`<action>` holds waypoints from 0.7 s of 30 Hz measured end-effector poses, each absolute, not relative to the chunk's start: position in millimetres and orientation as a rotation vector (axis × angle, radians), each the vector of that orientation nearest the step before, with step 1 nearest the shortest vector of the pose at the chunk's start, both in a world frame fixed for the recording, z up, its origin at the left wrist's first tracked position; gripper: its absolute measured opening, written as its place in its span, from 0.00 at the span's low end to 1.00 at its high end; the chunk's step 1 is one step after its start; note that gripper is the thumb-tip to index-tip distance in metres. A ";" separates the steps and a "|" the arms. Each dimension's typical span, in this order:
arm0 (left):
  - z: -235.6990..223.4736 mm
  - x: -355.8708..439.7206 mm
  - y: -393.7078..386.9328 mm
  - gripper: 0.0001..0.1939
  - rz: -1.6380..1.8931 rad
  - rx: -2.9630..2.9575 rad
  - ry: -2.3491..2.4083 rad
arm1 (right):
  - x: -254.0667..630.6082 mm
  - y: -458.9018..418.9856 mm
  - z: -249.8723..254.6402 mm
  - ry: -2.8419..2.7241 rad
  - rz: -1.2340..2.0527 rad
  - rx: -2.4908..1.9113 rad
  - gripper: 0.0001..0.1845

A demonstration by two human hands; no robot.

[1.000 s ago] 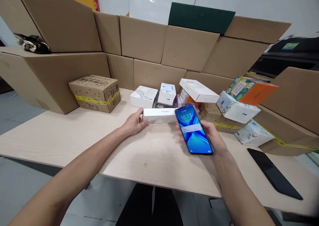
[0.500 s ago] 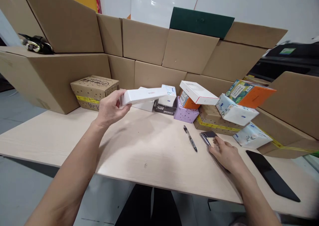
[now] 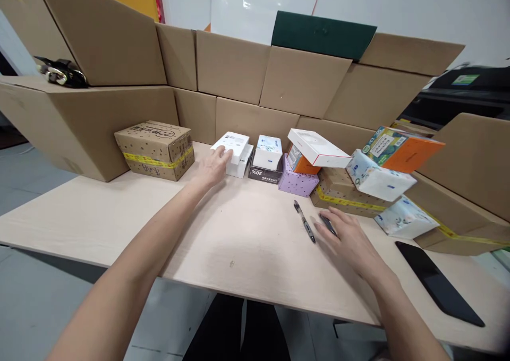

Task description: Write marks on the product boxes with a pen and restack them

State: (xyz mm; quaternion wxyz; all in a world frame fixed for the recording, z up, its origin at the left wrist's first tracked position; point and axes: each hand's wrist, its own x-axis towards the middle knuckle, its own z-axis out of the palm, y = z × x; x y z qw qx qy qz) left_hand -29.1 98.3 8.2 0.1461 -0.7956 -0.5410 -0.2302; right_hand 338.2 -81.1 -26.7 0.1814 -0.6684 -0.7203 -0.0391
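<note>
My left hand (image 3: 214, 168) is at the near left corner of a slim white box (image 3: 232, 144), its fingers bent over the edge. That box rests on top of another white box (image 3: 241, 165). On the right, my right hand (image 3: 350, 242) is low over the table with thumb and fingers apart. Beneath it lies a smartphone (image 3: 328, 225), mostly hidden by the hand; only a dark end shows between thumb and forefinger. A pen (image 3: 305, 222) lies just left of the right hand.
A spotted carton (image 3: 155, 149) stands left. Behind the pen are a purple box (image 3: 298, 178), a tilted white box (image 3: 319, 147) and stacked tissue packs (image 3: 404, 216). A black tablet-like slab (image 3: 440, 282) lies at the right. Cardboard walls (image 3: 255, 119) edge the table's back.
The right hand has put the phone down on the table, uncovering the pen, and its fingers have loosened. My left hand has lifted the slim white box and set it on the other white box.
</note>
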 end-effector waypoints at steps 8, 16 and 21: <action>26.8 -80.4 83.8 0.38 -0.877 -1.892 -1.753 | 307.1 -59.4 -27.7 -1.892 -0.129 -1.427 0.16; 22.9 -162.6 76.5 0.33 -0.993 -1.907 -1.854 | 309.6 -65.8 -34.4 -1.843 -0.005 -1.491 0.13; 10.3 -161.6 45.1 0.28 -1.112 -2.103 -1.585 | 306.8 -66.2 -34.6 -1.820 -0.011 -1.468 0.12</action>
